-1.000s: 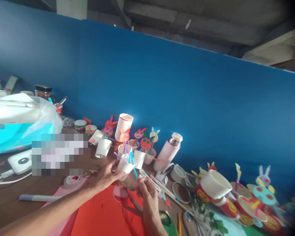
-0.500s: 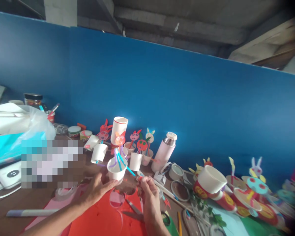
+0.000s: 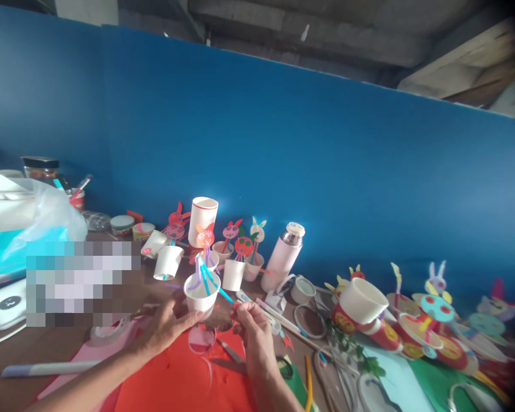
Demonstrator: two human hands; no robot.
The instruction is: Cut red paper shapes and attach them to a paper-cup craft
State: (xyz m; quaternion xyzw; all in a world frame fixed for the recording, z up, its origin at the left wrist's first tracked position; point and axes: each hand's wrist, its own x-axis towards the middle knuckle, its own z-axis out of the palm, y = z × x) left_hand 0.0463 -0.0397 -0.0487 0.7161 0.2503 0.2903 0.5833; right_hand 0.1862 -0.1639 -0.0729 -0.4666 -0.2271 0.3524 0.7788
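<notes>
My left hand [image 3: 169, 326] is closed round the lower side of a white paper cup [image 3: 201, 298], its thumb on the front. Purple and blue straws [image 3: 206, 277] stand inside this upright cup. A blue straw [image 3: 226, 294] sticks out of its right side toward my right hand [image 3: 253, 329]. Fingertips of that hand pinch a small red piece [image 3: 236, 307] by the straw's end; whether they touch, I cannot tell. Under my hands lie red paper [image 3: 167, 372], scissors [image 3: 230, 350] and a round clear ring [image 3: 202, 339] like a tape roll.
Behind the cup stand several paper cups with straw-mounted animal faces [image 3: 244, 246] and a pink thermos [image 3: 283, 257]. More cup figures [image 3: 436, 309] crowd the right. A plastic bag [image 3: 51, 212] and a white device [image 3: 8, 306] are at left. A blue wall [image 3: 283, 143] rises behind.
My right hand has brought the red piece left, closer to the blue straw's end. The left hand keeps its hold on the cup. The whole view has shifted slightly.
</notes>
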